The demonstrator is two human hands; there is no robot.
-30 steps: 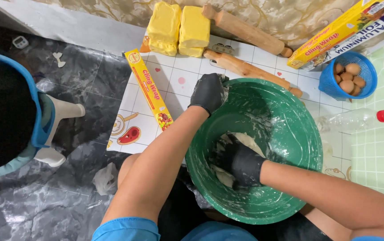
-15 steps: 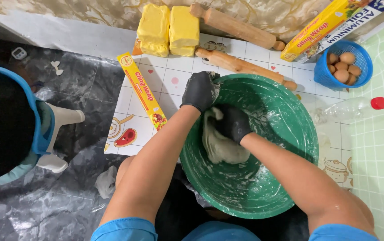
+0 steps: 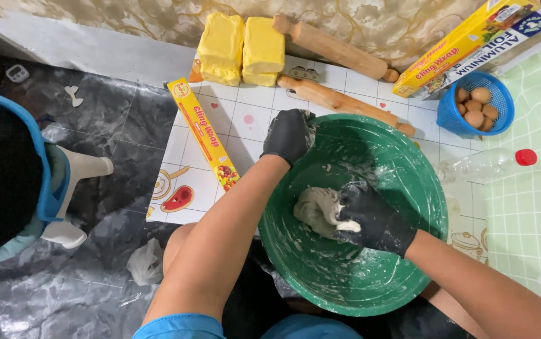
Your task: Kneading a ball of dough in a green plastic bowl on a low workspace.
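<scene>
head camera, looking steeply down, close

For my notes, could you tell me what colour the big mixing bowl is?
The bowl is green, dusted with flour; head view.

Green bowl (image 3: 402, 163), black gloves, yellow butter

Grey dough (image 3: 316, 210) in a flour-smeared green bowl; left hand (image 3: 289, 135) and right hand (image 3: 374, 216) gloved black; yellow butter blocks (image 3: 240, 41); brown eggs (image 3: 477, 107) in blue basket (image 3: 449, 116); red-capped clear bottle (image 3: 490, 164).

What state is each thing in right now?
left hand: gloved, gripping bowl rim
right hand: gloved, pressing dough
dough: one lump, inside bowl
green bowl: upright, flour-smeared
plastic bottle: lying down, capped
blue basket: holding eggs
</scene>
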